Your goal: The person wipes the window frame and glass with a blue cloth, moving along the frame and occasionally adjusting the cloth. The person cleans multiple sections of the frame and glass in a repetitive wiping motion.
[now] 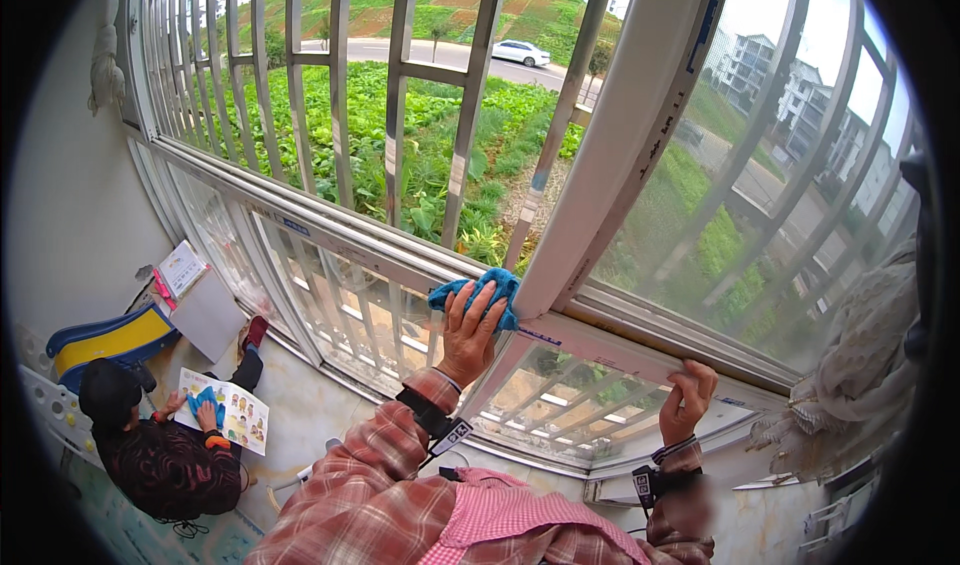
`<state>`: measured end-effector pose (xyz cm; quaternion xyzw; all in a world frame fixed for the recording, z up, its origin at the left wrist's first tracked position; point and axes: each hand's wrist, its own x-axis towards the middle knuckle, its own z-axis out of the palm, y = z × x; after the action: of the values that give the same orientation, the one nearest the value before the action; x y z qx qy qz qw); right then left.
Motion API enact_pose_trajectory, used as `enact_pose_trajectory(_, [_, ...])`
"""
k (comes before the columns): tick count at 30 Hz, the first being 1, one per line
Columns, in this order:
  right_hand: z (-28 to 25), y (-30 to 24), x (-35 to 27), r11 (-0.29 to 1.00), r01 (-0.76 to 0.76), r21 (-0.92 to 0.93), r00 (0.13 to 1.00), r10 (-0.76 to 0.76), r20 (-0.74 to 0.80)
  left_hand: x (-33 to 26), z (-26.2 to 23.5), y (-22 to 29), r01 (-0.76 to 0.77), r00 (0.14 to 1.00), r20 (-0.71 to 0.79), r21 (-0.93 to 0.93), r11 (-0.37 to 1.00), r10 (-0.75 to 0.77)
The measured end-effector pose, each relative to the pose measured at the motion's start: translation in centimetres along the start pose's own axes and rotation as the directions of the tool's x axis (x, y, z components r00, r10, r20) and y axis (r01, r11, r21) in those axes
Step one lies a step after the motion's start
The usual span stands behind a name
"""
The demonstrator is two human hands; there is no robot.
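Room: a pale tiled floor [300, 405] and a plain white wall [70, 195] are seen beneath a wide window [420, 255]; fields, a road and one white car [521, 53] lie outside.
Window: smooth white metal frames are fitted with upright grey bars [340, 85]; one open sash [620, 135] is tilted inward.
Curtain: one pale, lacy cloth [850, 365] is gathered at the right.
Other person: one seated figure [150, 445] is seen on the floor by one picture sheet [240, 410] and one blue-and-yellow slide [105, 340].
Left hand [468, 330]: fingers are spread flat, pressing one crumpled blue cloth [490, 287] against the frame at the foot of the sash.
Right hand [687, 400]: fingers are curled over the frame rail, gripping it.
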<state>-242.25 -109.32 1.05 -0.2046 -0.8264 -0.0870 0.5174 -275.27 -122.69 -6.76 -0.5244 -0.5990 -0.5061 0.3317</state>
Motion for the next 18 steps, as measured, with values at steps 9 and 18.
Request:
enact_pose_trajectory(9, [-0.3,0.2,-0.1,1.0,-0.004,0.008,1.0,0.004,0.028,0.0,-2.2,-6.2,0.12,0.976,-0.194,0.094,0.988,-0.1])
enact_pose_trajectory(18, [0.0,0.3,-0.3,1.0,-0.014,-0.012,0.999,0.014,0.03,3.2,-7.2,-20.4,0.409,0.738,-0.581,-0.019,0.912,-0.343])
